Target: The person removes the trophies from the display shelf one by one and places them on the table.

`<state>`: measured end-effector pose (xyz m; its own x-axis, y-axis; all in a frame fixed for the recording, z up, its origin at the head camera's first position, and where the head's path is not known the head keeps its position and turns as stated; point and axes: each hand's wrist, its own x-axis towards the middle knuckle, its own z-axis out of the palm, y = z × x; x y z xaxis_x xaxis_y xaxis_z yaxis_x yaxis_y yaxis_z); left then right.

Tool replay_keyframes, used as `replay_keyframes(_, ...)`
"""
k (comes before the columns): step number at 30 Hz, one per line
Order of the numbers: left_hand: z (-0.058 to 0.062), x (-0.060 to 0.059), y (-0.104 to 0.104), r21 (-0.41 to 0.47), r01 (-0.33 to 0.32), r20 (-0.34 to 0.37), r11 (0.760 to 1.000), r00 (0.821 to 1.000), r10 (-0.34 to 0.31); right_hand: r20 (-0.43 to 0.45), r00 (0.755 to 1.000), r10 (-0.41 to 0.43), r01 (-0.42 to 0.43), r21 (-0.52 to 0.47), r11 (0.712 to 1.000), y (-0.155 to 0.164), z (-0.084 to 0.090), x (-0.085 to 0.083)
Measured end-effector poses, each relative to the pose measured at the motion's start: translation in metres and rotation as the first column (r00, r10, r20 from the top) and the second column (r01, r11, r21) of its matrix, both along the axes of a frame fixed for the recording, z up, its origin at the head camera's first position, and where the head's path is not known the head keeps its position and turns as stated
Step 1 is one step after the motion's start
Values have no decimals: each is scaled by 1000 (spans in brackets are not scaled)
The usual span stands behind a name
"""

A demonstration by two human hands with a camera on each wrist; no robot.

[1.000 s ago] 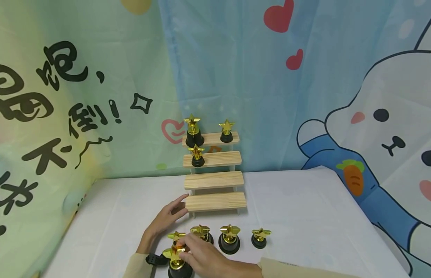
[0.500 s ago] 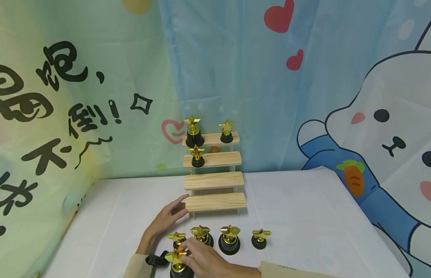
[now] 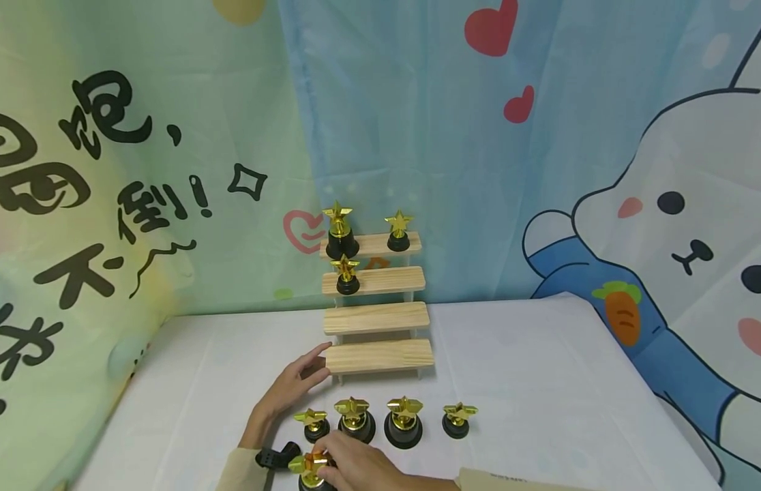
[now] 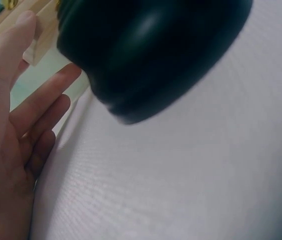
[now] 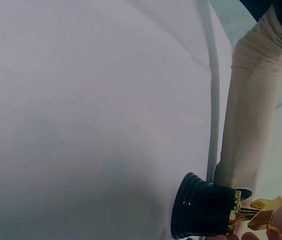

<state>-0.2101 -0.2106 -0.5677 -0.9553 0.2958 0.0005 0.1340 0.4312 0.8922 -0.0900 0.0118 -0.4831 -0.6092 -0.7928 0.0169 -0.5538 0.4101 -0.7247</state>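
At the bottom edge of the head view, a star trophy (image 3: 311, 469) is being pinched at its star in the right hand's (image 3: 356, 467) grip, base apparently just off the white tabletop (image 3: 540, 382). The left hand (image 3: 288, 389), fingers relaxed, is being rested against the wooden stand's (image 3: 379, 356) lowest step. Next, a lift clear of the four-trophy row (image 3: 386, 419) is judged necessary.

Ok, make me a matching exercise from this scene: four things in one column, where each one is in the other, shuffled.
Things:
1. left hand
2. right hand
3. two star trophies
4. single star trophy

Places:
A. on the second step from the top
B. on the top step of the wooden stand
C. gripping the nearest trophy by its gold star
D. open, fingers at the left end of the bottom step

Pairs: 1-D, 2-C, 3-B, 4-A
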Motion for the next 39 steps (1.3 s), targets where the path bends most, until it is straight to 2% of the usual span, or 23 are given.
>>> replay_keyframes(3,0,0,0,3,4,2,1000,1000,-4,-14,1000,4,-4,-2,1000,0,-1,0)
replay_keyframes(11,0,2,1,-14,-19,-1,1000,1000,19,29,1000,4,-3,-24,1000,0,-3,0)
replay_keyframes(14,8,6,4,-17,-9,-4,1000,1000,9,60,998,5,-2,-42,999,1,-3,0)
replay_keyframes(17,20,12,7,-18,8,5,1000,1000,-7,96,995,0,5,-48,999,2,0,-1)
replay_keyframes(20,32,16,8,-21,21,13,1000,1000,-21,103,995,-14,19,-47,999,3,6,-1)
replay_keyframes(22,34,16,8,-25,23,16,999,1000,-23,70,997,-24,26,-37,999,4,12,-2)
replay_keyframes(24,30,14,8,-22,20,13,1000,1000,-20,25,999,-34,34,-35,999,5,19,-2)
replay_keyframes(27,16,9,6,-16,10,4,1000,1000,-10,-29,998,-46,45,-46,998,8,34,-3)
replay_keyframes(31,2,3,2,0,13,-7,1000,1000,-13,-57,997,-51,46,-79,996,10,56,-10)
replay_keyframes(35,-1,1,-1,28,31,6,999,999,-31,-122,987,-100,88,-96,991,10,76,-25)
replay_keyframes(39,1,1,-2,28,10,17,1000,1000,-10,-177,967,-186,160,-151,975,10,92,-51)
